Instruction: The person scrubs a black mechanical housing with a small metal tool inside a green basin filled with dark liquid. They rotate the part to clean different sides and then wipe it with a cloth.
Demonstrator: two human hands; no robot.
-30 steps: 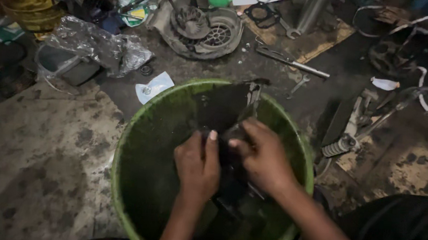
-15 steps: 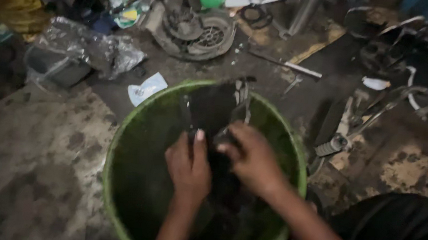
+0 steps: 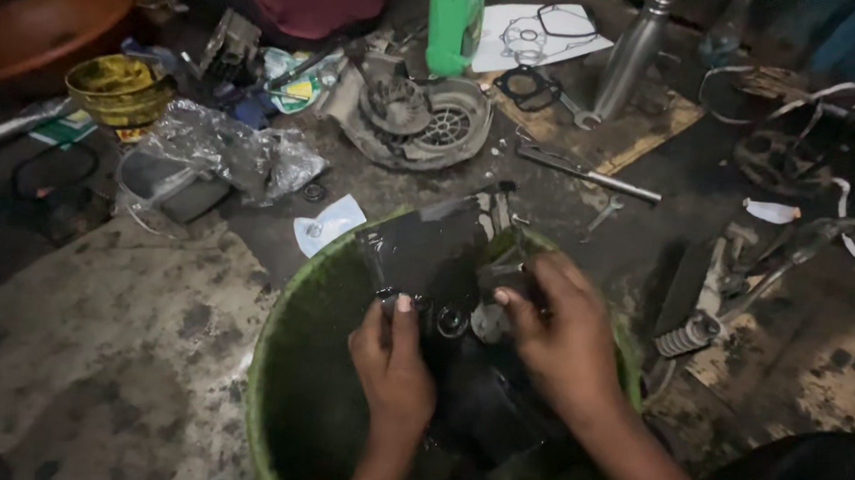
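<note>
Both hands, left (image 3: 394, 358) and right (image 3: 566, 340), gripped a dark engine part (image 3: 445, 271) over a green basin (image 3: 274, 360). Its long axis apparently ran away from the person, the right hand reaching farther along it.

hands: 2 (image 3: 394, 363) (image 3: 566, 340) | green basin: 1 (image 3: 284, 360) | green bottle: 1 (image 3: 455, 21) | steel flask: 1 (image 3: 629, 59)

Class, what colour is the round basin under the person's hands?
Green: the round plastic basin shows best in the head view.

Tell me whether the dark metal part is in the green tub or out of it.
In. Both the left hand and right hand hold the dark greasy metal part inside the round green plastic tub, its upper end rising past the far rim.
</note>
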